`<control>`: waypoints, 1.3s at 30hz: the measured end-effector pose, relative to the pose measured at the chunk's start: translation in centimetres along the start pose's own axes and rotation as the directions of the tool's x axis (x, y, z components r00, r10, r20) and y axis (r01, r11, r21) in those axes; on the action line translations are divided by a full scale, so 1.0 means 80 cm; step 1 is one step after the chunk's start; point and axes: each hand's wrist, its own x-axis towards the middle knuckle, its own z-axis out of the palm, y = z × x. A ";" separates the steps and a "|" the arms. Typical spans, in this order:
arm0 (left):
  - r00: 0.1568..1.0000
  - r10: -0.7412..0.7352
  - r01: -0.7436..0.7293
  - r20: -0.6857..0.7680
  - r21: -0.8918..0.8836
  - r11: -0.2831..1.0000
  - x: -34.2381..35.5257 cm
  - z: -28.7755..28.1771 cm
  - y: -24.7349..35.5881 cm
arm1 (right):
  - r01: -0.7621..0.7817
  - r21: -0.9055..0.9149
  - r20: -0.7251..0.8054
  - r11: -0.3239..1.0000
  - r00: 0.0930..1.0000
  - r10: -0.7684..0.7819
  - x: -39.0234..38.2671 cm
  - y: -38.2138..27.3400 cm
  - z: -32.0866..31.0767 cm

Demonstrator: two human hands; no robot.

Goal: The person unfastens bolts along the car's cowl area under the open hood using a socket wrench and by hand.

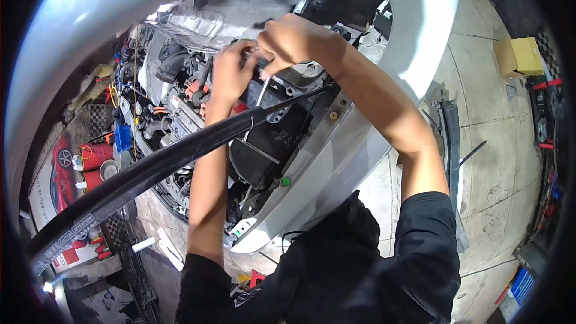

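Over the open engine bay (180, 84) of a car, both my hands are raised close together. Curled fingers on my right hand (289, 42) close around the upper end of a metal T-handle wrench (263, 91). Its shaft slants down behind a black hood strut, and its crossbar shows over a black box-shaped cover (258, 159). Touching or almost touching the right fingers, my left hand (233, 71) is closed, its fingertips pinched and slightly blurred. Whatever small thing they hold is hidden.
The black hood strut (180, 147) crosses diagonally in front of my left forearm. Above hangs the raised hood (120, 18). The pale fender (324, 159) lies against my front. On the right floor are a black trim strip (450, 150) and a cardboard box (519, 57); red containers (96, 156) stand left.
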 end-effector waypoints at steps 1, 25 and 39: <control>0.992 -0.035 0.035 0.123 0.000 0.999 0.010 0.008 -0.017 | -0.002 -0.033 -0.043 0.999 0.999 0.001 0.005 -0.005 -0.001; 0.960 -0.097 0.063 0.262 0.135 0.989 0.026 0.074 -0.082 | 0.075 -0.244 -0.309 0.967 0.939 -0.151 0.013 0.009 0.014; 0.964 -0.078 0.078 0.254 0.013 0.997 0.025 0.071 -0.042 | 0.010 -0.195 -0.121 0.981 0.992 -0.035 0.012 -0.002 -0.004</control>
